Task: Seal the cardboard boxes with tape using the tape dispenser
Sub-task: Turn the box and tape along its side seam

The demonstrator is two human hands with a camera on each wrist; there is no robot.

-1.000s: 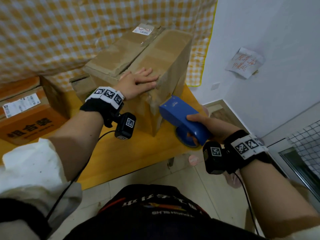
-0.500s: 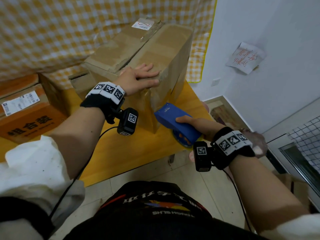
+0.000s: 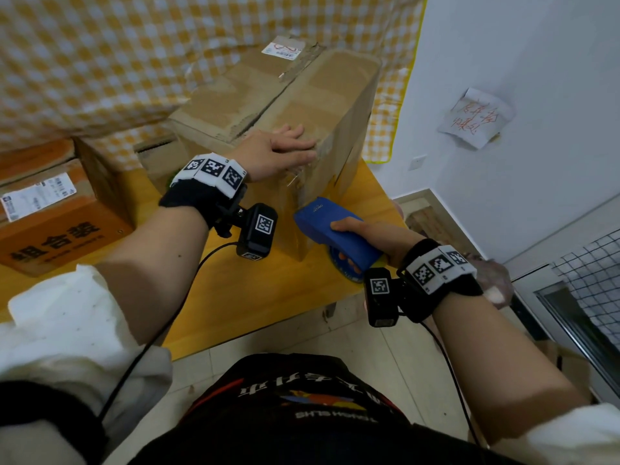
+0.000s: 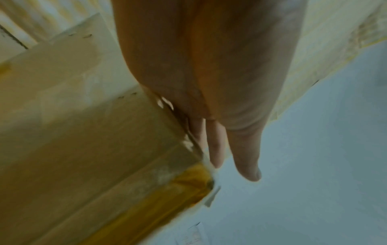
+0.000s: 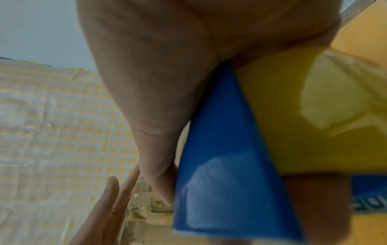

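Note:
A large worn cardboard box (image 3: pixel 322 95) stands on the yellow table (image 3: pixel 255 297), its top flaps folded down along a centre seam. My left hand (image 3: pixel 278 152) lies flat with straight fingers on the box's near top corner; its fingers (image 4: pixel 217 149) reach past the box edge (image 4: pixel 117 136). My right hand (image 3: pixel 365 229) grips the blue tape dispenser (image 3: pixel 332 229), whose front end sits against the box's near side, low down. In the right wrist view the dispenser (image 5: pixel 226 182) fills the middle, with the left hand's fingers (image 5: pixel 108 199) beyond it.
An orange printed carton (image 3: pixel 57 226) and a smaller brown box (image 3: pixel 157 159) sit at the table's left. A yellow checked cloth (image 3: pixel 117 62) hangs behind. A white wall with a paper note (image 3: pixel 474 117) is on the right; tiled floor lies below the table edge.
My right hand has carried the dispenser left and in, from off the table's edge up to the box's near side. The left hand has stayed pressed on the box top.

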